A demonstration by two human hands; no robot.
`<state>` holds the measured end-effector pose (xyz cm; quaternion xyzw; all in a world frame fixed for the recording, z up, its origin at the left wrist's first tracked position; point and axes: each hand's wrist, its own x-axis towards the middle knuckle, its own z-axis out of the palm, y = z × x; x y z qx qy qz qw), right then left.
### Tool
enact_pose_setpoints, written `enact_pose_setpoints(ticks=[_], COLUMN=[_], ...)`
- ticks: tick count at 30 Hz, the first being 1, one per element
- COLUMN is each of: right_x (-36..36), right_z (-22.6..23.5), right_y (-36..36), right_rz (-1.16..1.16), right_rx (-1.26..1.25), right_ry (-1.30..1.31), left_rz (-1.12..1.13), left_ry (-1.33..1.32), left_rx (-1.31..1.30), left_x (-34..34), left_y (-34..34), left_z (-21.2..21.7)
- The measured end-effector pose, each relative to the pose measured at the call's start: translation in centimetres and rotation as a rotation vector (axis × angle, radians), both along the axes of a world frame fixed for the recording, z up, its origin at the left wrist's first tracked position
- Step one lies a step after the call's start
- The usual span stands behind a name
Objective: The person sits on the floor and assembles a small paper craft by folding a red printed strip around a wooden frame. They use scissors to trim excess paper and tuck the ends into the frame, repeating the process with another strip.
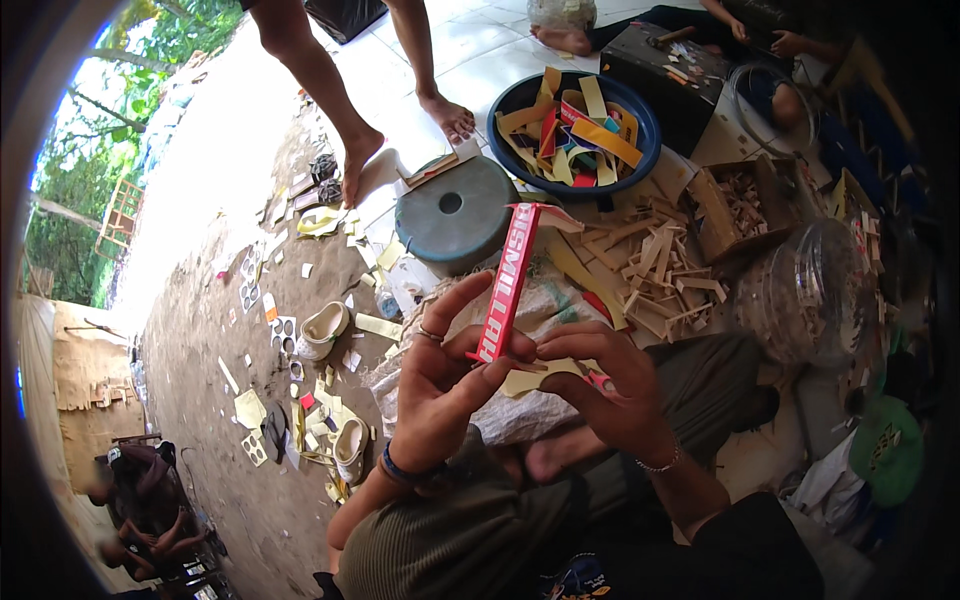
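Above my lap, my left hand (435,385) grips the lower end of a long narrow red strip (508,285) with white lettering. The strip stands tilted, and a pale flap sticks out to the right at its top. My right hand (612,385) is close by, its thumb and forefinger pressed together near the strip's lower end. Whatever small thing they pinch is too hidden to name. Below the fingers shows a pale yellow piece (540,378); whether it is held or lies on the white woven sack (480,400) I cannot tell.
Ahead are a dark round lidded tub (455,215) and a blue basin (640,165) of coloured strips. Small wooden frames (665,270), a cardboard box (720,225) and clear plastic containers (810,295) stand right. Shoes (323,330) and scraps lie left. A person's bare feet (448,115) are beyond.
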<state>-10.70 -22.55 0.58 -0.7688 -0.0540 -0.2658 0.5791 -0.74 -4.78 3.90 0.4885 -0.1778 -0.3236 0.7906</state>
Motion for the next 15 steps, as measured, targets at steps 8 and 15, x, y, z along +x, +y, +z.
enact_pose_setpoints(ticks=[8, 15], right_x=[0.5, 0.0], right_z=[-0.4, 0.1], right_y=[0.7, -0.8], right_rz=[-0.123, -0.024], right_rx=[0.003, -0.047], right_ry=[-0.045, -0.009], left_rz=[-0.085, -0.122], left_ry=[0.109, 0.307], left_rx=[-0.065, -0.132], left_x=[0.0, 0.1], left_y=[0.6, 0.4], left_z=[-0.6, -0.2])
